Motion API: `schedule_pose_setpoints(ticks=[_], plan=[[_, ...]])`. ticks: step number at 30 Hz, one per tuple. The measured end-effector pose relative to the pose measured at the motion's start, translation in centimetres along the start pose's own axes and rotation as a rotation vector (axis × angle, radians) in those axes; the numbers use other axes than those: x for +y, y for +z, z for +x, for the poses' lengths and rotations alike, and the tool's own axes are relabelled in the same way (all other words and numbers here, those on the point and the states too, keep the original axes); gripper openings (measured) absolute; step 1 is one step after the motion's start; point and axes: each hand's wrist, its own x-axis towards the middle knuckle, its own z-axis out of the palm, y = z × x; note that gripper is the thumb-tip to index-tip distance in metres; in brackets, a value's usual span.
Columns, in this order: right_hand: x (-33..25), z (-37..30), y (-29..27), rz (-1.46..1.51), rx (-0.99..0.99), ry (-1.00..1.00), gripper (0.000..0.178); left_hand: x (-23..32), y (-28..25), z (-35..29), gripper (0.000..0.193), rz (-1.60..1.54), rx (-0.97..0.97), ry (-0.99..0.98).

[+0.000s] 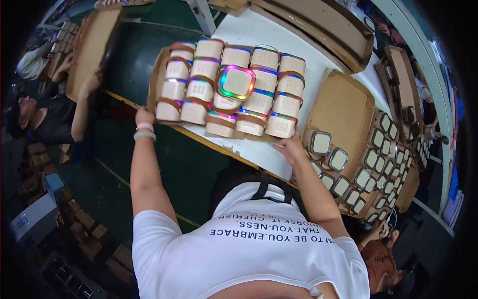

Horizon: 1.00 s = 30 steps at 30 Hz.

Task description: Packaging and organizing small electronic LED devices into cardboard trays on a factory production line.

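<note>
Both my hands grip a shallow cardboard tray (159,79) over the front edge of the white table. My left hand (145,117) is closed on its near left corner, and my right hand (292,148) on its near right corner; some fingers are hidden beneath. Rows of cream, rounded box-shaped devices (200,88), resembling small speakers, fill the tray. They have brown straps, and coloured light glows along their upper rims. One device (237,82) lies on top of the others, its pale square face up, ringed by rainbow light.
A cardboard tray (343,102) lies right on the white table (239,31). Beside it stand several similar devices (370,158) with pale faces. A long carton (318,30) rests at the back. Left, a co-worker holds up a cardboard sheet or tray (94,52); another person (379,256) is lower right.
</note>
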Motion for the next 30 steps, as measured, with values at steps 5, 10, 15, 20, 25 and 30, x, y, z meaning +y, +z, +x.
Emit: schedule_pose_setpoints(ticks=[5,10,15,20,25,30], plan=[[-4.4,3.0,-1.1,0.101,0.059,-0.197,0.095,-2.7,1.5,-9.0,0.026,-0.354,-0.213,-0.144],[-7.9,9.0,-4.2,0.220,-0.040,-0.551,0.084,4.0,0.7,-18.0,0.036,-0.762,-0.724,-0.435],[-10.5,6.3,-1.2,0.073,0.046,-0.630,0.072,9.2,3.5,-26.1,0.037,-0.984,-0.951,-0.432],[-8.6,2.0,-0.2,-0.272,0.002,-0.746,0.067,16.3,6.3,-30.9,0.033,-1.168,-1.167,-0.425],[-3.4,-1.1,-1.1,-0.350,-0.153,-0.724,0.047,21.4,10.3,-34.2,0.025,-1.221,-1.181,-0.480],[1.5,-2.5,-5.3,-0.606,-0.136,-0.701,0.043,21.0,11.1,-35.2,0.040,-1.015,-1.365,-0.371]])
